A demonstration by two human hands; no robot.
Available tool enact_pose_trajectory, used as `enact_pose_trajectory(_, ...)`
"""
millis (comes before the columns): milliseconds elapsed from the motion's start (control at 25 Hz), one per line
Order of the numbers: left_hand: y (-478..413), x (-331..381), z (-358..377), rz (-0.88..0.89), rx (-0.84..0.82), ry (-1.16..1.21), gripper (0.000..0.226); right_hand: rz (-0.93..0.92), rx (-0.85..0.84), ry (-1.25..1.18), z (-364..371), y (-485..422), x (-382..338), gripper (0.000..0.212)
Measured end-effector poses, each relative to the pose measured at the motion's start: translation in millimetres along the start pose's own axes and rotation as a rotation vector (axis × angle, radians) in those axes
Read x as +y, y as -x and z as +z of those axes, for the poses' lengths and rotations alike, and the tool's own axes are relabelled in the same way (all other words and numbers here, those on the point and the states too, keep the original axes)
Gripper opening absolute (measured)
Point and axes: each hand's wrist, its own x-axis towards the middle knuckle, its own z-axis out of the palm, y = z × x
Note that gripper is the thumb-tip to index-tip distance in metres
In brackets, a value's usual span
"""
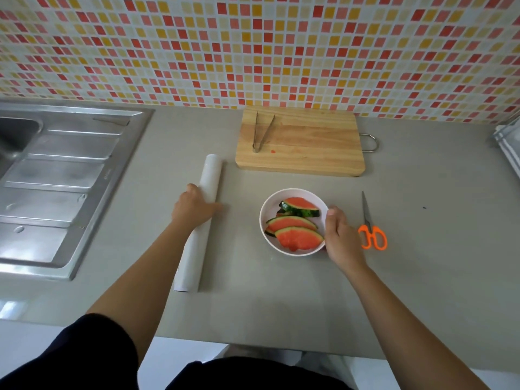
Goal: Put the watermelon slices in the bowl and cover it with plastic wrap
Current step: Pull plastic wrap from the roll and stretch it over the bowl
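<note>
Gripping the white cylindrical plastic wrap roll, left hand curls over it. Right hand clasps the white round bowl on the near grey counter, red watermelon slices inside. Risks: film clings to itself; bowl tips if tugged.

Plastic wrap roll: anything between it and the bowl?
Nothing visible. Bare counter separates the plastic wrap roll, under the left hand, from the bowl, which the right hand holds by its rim. The scissors lie beyond the bowl, to its right; the cutting board sits behind.
</note>
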Motion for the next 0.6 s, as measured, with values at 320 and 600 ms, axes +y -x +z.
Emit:
enact_pose_trajectory(320,18,48,-52,0.07,-0.215,0.783,0.033,-0.343,0.264,-0.074,-21,9,-53,0.022)
enact_pose_trajectory(600,45,110,-75,0.187,-0.141,0.953,0.042,-0.293,-0.382,-0.222,-4,43,-104,0.066)
